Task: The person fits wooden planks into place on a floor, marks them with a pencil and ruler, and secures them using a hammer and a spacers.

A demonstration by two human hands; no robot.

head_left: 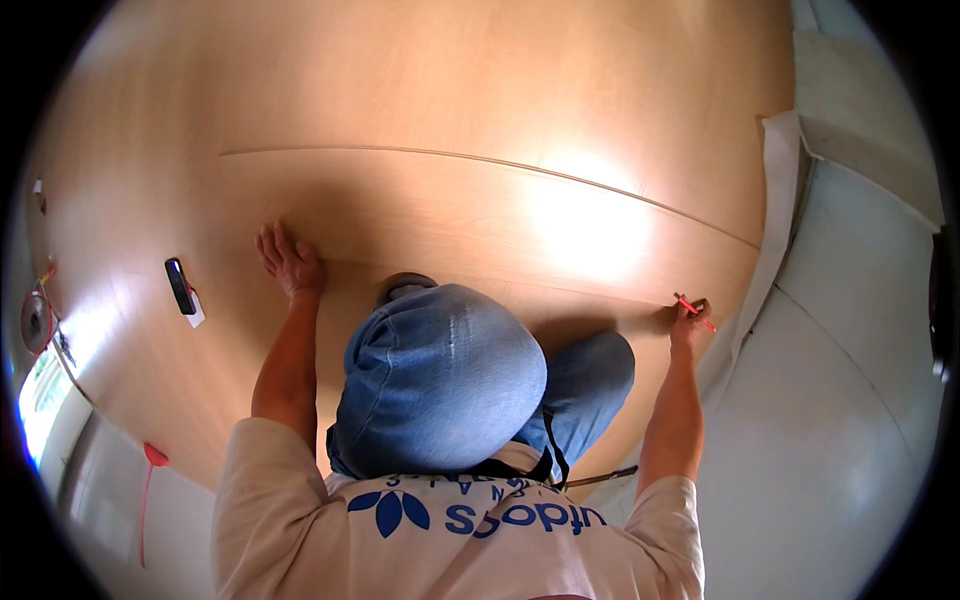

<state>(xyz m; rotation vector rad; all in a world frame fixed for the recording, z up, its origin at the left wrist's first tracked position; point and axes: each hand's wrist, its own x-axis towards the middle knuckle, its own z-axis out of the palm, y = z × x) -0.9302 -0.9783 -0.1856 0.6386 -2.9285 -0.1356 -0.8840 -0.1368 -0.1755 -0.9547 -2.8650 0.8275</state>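
Note:
My left hand point(290, 260) rests spread on the pale wooden floor boards, beside the lower edge of a long loose-looking plank point(420, 200) with a thin groove along its far side. Near the right end of that same edge, my right hand point(694, 318) grips a red pencil point(685, 303), with its tip close to the wood. My jeans-clad knees point(440, 370) and part of a dark shoe point(405, 285) are between my arms.
Left of my left hand lie a dark phone point(180, 285) and white card point(195, 310). A coiled item point(36, 322) and red long-handled tool point(155, 455) are farther left. Along the right, white underlay point(780, 170) borders grey tiles point(840, 420).

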